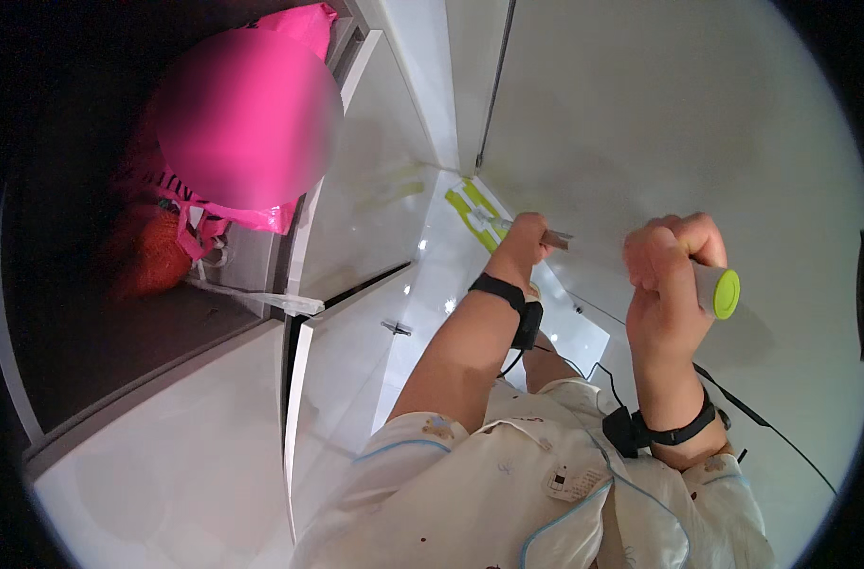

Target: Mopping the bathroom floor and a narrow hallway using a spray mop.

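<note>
My left hand (pixel 525 238) is closed around the grey lower part of a mop handle (pixel 558 240), right of the view's middle. Beyond it, the flat mop head (pixel 474 213), green and white, lies on the glossy white floor in the corner. My right hand (pixel 673 263) grips the thick grey upper end of a handle with a green cap (pixel 727 294), nearer to me. The stretch between the two hands is hard to make out. Each wrist wears a black strap with a small black box and a cable.
At left stands a dark shelf (pixel 154 363) holding a pink plastic bag (pixel 247 121) and a red-orange mesh bag (pixel 158 252). Glossy white cabinet doors (pixel 361 192) run beside it, one slightly ajar. A large pale panel (pixel 652 107) rises along the right, close to my right hand.
</note>
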`<move>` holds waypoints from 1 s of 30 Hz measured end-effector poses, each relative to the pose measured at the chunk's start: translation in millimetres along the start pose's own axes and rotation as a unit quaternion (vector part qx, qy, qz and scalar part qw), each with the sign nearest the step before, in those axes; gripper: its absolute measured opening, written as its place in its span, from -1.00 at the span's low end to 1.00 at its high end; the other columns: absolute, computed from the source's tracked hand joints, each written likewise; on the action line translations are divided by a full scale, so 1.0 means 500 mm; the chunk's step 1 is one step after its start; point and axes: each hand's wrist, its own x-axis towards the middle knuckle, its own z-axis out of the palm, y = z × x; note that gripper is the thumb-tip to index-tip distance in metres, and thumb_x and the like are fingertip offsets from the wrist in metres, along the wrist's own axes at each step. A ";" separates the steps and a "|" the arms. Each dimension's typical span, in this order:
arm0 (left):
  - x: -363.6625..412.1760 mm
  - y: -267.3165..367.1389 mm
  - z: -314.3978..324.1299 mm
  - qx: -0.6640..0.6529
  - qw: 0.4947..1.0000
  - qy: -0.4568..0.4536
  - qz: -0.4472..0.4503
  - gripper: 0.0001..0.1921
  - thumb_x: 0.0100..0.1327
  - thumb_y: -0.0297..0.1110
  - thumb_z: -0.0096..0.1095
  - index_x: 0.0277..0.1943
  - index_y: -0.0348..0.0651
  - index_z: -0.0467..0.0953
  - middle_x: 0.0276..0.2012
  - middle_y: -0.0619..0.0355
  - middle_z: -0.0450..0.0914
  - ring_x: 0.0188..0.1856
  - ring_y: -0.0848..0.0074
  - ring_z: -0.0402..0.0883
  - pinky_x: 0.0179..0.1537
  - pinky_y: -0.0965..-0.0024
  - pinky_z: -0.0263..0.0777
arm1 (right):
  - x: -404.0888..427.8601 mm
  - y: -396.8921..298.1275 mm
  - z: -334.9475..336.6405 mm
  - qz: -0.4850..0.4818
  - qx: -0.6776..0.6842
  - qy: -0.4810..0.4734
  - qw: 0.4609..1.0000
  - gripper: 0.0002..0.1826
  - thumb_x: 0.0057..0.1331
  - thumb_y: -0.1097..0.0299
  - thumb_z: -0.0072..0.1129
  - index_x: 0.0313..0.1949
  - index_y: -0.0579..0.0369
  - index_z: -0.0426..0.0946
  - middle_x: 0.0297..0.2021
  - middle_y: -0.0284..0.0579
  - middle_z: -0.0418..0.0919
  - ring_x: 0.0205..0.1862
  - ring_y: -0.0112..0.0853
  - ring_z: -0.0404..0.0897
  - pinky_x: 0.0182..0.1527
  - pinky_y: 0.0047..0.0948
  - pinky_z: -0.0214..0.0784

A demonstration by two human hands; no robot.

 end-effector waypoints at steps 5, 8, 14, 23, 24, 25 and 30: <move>-0.067 0.038 0.046 0.015 0.993 0.052 0.104 -0.86 0.01 -0.38 0.20 -0.54 -0.25 0.48 -0.54 -0.12 0.51 -0.56 0.19 0.49 -0.54 0.25 0.34 | -0.065 -0.016 -0.020 0.003 -0.021 -0.004 1.000 -0.77 0.29 0.56 0.03 -0.50 0.09 0.24 -0.59 -0.28 0.35 -0.56 -0.58 0.30 -0.49 -0.57 0.16; -0.102 0.082 0.042 -0.018 0.996 0.021 0.084 -0.91 0.09 -0.45 0.16 -0.48 -0.23 0.46 -0.50 -0.03 0.48 -0.50 0.26 0.52 -0.49 0.26 0.41 | -0.111 -0.033 -0.041 0.007 -0.044 -0.039 0.998 -0.78 0.32 0.53 0.02 -0.47 0.07 0.22 -0.57 -0.27 0.35 -0.54 -0.54 0.32 -0.47 -0.53 0.20; -0.146 0.194 0.007 -0.468 0.868 0.042 -0.162 -0.97 0.18 -0.55 0.11 -0.38 -0.23 0.44 -0.43 0.04 0.45 -0.39 0.31 0.55 -0.41 0.26 0.53 | -0.124 -0.075 -0.054 -0.031 -0.016 -0.110 0.993 -0.74 0.35 0.35 0.10 -0.42 -0.01 0.19 -0.59 -0.29 0.33 -0.53 -0.50 0.31 -0.39 -0.44 0.24; -0.121 0.070 -0.059 -0.797 0.507 0.150 -0.291 -0.91 0.12 -0.63 0.02 -0.29 -0.35 0.42 -0.34 -0.05 0.46 -0.34 0.24 0.53 -0.30 0.17 0.54 | -0.112 -0.061 0.006 -0.031 0.011 -0.180 0.983 -0.75 0.30 0.49 0.13 -0.44 0.04 0.23 -0.56 -0.30 0.36 -0.50 -0.50 0.33 -0.35 -0.43 0.28; -0.109 0.055 -0.051 -0.797 0.483 0.168 -0.320 -0.90 0.10 -0.65 0.01 -0.29 -0.35 0.41 -0.33 -0.07 0.45 -0.34 0.24 0.52 -0.29 0.17 0.53 | -0.107 -0.055 0.013 -0.030 0.012 -0.181 0.983 -0.75 0.30 0.49 0.13 -0.44 0.04 0.23 -0.56 -0.30 0.36 -0.50 -0.50 0.33 -0.35 -0.43 0.28; -0.058 0.232 -0.050 -0.792 0.435 0.130 -0.409 -0.91 0.12 -0.62 0.05 -0.45 -0.23 0.42 -0.52 0.08 0.41 -0.50 0.36 0.47 -0.45 0.32 0.42 | -0.095 -0.030 -0.062 -0.038 -0.063 -0.149 0.986 -0.75 0.29 0.52 0.13 -0.45 0.05 0.23 -0.56 -0.30 0.35 -0.50 -0.50 0.32 -0.37 -0.45 0.26; -0.049 0.026 -0.071 -0.829 0.434 0.182 -0.302 -0.88 0.13 -0.65 -0.02 -0.25 -0.35 0.39 -0.29 -0.06 0.43 -0.30 0.26 0.53 -0.29 0.18 0.52 | -0.032 -0.012 0.041 -0.049 0.025 -0.223 0.973 -0.74 0.21 0.60 0.16 -0.51 0.08 0.26 -0.56 -0.34 0.31 -0.49 -0.54 0.31 -0.41 -0.51 0.22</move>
